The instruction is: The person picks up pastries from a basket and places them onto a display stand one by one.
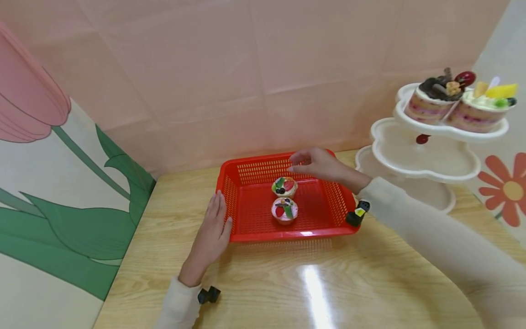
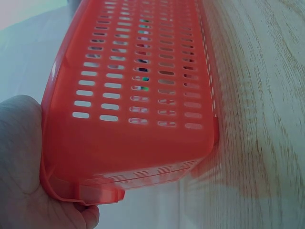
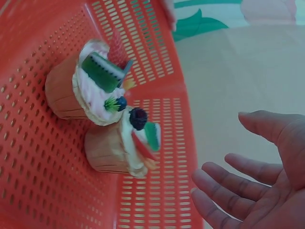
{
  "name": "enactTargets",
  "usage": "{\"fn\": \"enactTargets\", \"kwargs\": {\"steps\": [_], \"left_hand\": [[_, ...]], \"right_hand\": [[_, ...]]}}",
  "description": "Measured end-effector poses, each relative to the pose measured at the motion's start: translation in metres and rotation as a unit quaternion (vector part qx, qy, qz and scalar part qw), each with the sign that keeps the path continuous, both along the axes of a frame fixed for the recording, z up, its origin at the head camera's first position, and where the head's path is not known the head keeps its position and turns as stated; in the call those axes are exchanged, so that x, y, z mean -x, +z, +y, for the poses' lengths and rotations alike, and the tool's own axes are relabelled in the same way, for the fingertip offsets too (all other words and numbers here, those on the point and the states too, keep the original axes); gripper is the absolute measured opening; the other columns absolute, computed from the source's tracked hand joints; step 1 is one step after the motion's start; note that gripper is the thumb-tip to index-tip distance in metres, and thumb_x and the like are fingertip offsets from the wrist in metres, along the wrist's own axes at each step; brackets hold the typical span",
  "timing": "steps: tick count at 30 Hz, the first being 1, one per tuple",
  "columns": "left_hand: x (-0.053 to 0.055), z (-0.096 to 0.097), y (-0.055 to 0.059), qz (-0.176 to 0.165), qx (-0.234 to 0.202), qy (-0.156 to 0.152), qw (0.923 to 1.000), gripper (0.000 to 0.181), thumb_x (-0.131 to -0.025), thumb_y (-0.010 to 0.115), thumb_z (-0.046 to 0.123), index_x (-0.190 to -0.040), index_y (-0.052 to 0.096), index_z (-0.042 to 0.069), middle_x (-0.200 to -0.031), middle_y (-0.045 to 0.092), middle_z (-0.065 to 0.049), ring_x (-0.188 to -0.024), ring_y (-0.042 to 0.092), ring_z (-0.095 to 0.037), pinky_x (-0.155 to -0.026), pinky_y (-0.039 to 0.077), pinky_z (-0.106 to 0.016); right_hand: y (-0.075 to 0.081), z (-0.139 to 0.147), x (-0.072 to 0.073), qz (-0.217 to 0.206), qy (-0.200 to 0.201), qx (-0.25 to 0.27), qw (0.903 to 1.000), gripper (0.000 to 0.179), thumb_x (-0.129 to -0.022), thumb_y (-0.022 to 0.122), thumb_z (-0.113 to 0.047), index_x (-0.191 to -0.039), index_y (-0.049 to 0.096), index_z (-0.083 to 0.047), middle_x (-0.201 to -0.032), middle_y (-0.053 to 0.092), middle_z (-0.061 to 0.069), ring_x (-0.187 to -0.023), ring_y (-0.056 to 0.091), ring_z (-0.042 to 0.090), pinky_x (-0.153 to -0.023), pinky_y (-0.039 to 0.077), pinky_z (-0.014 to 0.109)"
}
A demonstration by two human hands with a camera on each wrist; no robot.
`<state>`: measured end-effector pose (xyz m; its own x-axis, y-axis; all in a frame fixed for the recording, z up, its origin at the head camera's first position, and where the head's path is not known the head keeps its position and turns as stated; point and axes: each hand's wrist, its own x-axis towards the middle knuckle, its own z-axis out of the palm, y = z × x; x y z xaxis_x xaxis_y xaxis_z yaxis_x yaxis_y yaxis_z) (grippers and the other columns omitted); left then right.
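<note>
Two cupcakes stand side by side in a red plastic basket [image 1: 255, 236]. The nearer cupcake [image 1: 284, 211] has pink cream, while the farther cupcake [image 1: 284, 187] carries pale cream and dark berries; fruit pieces top both. My left hand [image 1: 211, 228] rests on the basket's left rim with its fingers fairly straight, as the left wrist view also shows. Above the basket's far right part hovers my right hand [image 1: 314, 163], its fingers loosely bent and apart. In the right wrist view nothing lies between that hand's thumb and fingers, and both cupcakes are a short way off.
A white tiered stand [image 1: 427, 157] is at the right. Its top tier bears a chocolate-topped cake cup [image 1: 431, 103] and a fruit-topped cake cup [image 1: 478, 109]. Behind the wooden table [image 1: 263, 283] hangs a pink cloth [image 1: 197, 82]; a flower-patterned panel [image 1: 82, 237] borders the left.
</note>
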<state>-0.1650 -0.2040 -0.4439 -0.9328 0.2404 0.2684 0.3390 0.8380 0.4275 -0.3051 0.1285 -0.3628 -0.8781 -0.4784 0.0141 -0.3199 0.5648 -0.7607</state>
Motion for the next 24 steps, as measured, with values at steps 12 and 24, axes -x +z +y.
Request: {"fn": "enactTargets", "kwargs": {"steps": [12,24], "left_hand": [[0.000,0.000,0.001,-0.007,0.002,0.004,1.0000,0.063,-0.107,0.046,0.020,-0.158,0.021,-0.006,-0.168,0.013,-0.018,-0.156,0.008,-0.031,-0.121,0.022,-0.051],[0.001,0.000,0.001,-0.012,0.008,0.003,0.9999,0.063,-0.108,0.041,0.025,-0.158,0.020,-0.006,-0.169,0.011,-0.016,-0.156,0.003,-0.025,-0.122,0.020,-0.049]], "right_hand": [[-0.022,-0.003,0.017,-0.041,-0.026,0.025,0.9985,0.052,-0.095,0.073,-0.034,-0.134,0.063,-0.001,-0.131,0.064,0.016,-0.121,0.059,0.034,-0.101,0.050,0.051],[-0.042,-0.003,0.030,-0.073,0.022,-0.005,0.9971,0.058,-0.094,0.074,-0.026,-0.144,0.055,-0.002,-0.138,0.060,0.018,-0.124,0.059,0.034,-0.100,0.052,0.048]]}}
